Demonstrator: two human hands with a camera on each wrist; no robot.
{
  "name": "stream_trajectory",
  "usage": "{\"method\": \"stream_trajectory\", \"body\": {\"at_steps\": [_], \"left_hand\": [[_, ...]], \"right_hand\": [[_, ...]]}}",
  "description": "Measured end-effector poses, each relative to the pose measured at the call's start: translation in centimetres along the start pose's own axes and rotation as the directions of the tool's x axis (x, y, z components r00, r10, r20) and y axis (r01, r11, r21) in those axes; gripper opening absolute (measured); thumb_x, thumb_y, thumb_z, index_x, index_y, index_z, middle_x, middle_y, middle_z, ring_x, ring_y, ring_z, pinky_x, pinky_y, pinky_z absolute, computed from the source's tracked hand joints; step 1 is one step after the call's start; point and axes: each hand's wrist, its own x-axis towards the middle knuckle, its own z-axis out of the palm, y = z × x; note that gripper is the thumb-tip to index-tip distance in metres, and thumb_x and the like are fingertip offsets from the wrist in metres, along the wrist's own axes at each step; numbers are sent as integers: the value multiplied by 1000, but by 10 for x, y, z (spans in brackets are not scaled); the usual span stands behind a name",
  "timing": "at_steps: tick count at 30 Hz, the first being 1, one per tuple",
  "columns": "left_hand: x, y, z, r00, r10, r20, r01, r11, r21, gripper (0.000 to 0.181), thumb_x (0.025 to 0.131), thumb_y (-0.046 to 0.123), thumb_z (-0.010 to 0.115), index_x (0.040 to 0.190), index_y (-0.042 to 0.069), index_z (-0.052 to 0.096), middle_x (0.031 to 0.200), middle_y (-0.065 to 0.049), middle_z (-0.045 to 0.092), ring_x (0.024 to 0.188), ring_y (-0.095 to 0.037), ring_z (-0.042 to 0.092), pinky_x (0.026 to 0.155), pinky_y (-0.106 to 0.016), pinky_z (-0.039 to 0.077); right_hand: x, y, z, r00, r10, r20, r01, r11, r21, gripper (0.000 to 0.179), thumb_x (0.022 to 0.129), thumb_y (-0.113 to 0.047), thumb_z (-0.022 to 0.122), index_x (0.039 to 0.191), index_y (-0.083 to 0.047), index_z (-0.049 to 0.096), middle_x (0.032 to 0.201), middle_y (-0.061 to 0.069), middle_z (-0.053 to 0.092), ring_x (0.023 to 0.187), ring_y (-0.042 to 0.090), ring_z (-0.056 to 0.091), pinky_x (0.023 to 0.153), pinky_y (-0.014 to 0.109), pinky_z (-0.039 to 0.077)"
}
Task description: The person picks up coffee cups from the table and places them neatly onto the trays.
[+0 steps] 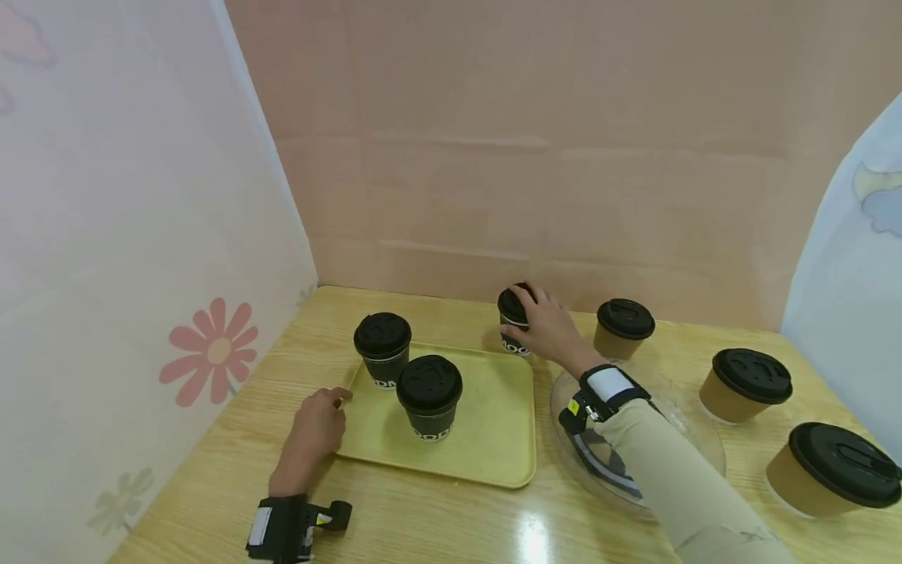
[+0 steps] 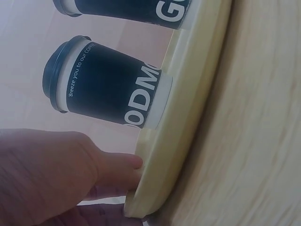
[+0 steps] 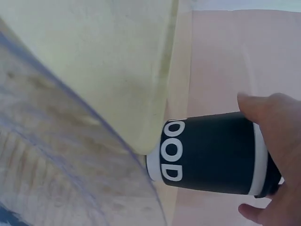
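Note:
My left hand (image 1: 315, 431) holds the left edge of a yellow rectangular tray (image 1: 489, 427), its thumb over the rim in the left wrist view. Two lidded black paper coffee cups stand upright on this tray: one at the back left (image 1: 384, 352), the other (image 1: 430, 399) nearer the middle. Behind the tray's back right corner, my right hand (image 1: 553, 333) grips a third black coffee cup (image 3: 211, 155) from above, round its lid. That cup is upright; its base appears at table level just off the tray.
Right of the tray lies a round clear plastic dish (image 1: 708, 446), partly under my right forearm. Brown paper cups with black lids stand beyond it: one at the back (image 1: 620, 345), one at the right (image 1: 733, 399), one nearer (image 1: 810, 478). A brown-papered wall (image 1: 451, 196) closes the back.

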Motion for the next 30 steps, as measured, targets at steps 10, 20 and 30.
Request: {"method": "stream_trajectory", "body": {"at_steps": [10,20,30], "left_hand": [[0,-2,1,999,26,-25,-26,1000,13,31,85,-10,50,111,-6,67,98,-24,66,86,-31,62,74,-46,53],[2,-2,3,1000,12,-13,-12,1000,0,35,84,-12,47,112,-6,68,97,-22,66,81,-27,58,71,-41,51],[2,-5,0,1000,-30,8,29,999,29,34,87,-10,47,115,-5,66,101,-20,65,86,-27,59,78,-46,52]], "right_hand": [[0,2,7,998,-26,-62,34,992,125,72,88,-25,71,147,-7,34,152,23,26,132,49,34,102,60,41],[-7,-3,4,995,3,-102,11,990,139,72,89,-24,70,147,-7,32,152,25,23,130,49,34,100,61,43],[-19,-33,-13,984,-90,-153,108,988,110,71,89,-28,70,147,-10,34,152,20,24,131,46,35,95,58,47]]}}
